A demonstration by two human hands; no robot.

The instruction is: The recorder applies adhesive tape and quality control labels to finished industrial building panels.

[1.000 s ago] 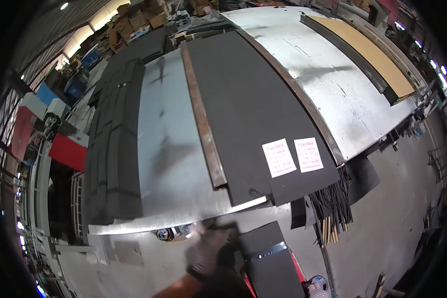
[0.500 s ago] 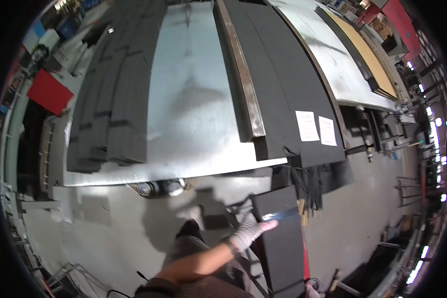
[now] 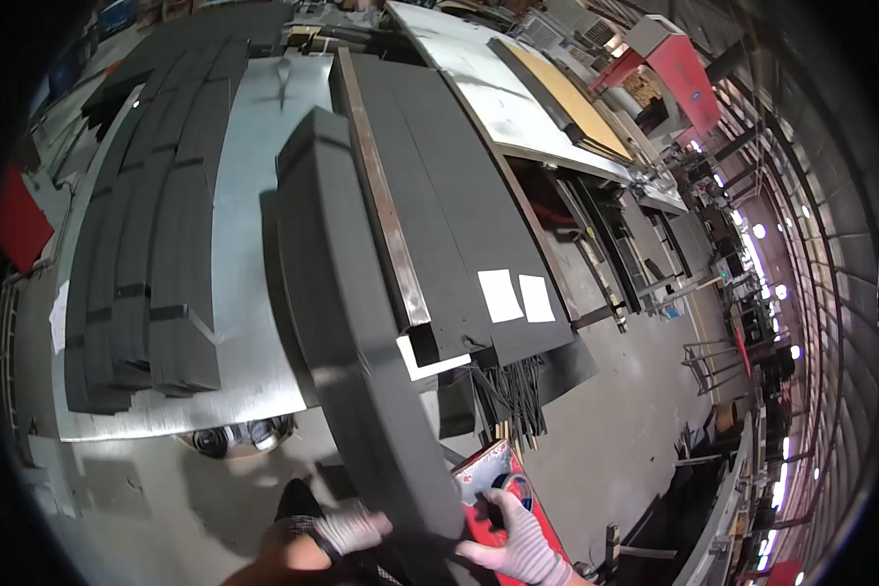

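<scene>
A long dark grey slab bundle point(image 3: 361, 371), smeared by motion, slants from my body up over the metal-topped table point(image 3: 254, 293). It looks like foam or board, with a dark band round its far part. My left hand point(image 3: 352, 532), in a striped glove, is at the left side of its near end; blur hides how the fingers lie. On the other side is my right hand point(image 3: 523, 547), also gloved, thumb and fingers apart. Its thumb comes near the bundle, and its fingers are beside a blue tape roll point(image 3: 513, 488) on a red holder point(image 3: 493, 464).
Stacked dark grey strips point(image 3: 146, 264) cover the table's left part. A rusty metal bar point(image 3: 386, 195) runs alongside wide dark sheets point(image 3: 469, 195) bearing two white papers point(image 3: 501, 296). Thin black strips point(image 3: 518, 396) hang below them. Rolls point(image 3: 234, 437) sit under the table edge.
The bundle has swung from beside my right leg up over the table. My left hand is lower and further left, and my right hand has come fully into view. The view has turned right.
</scene>
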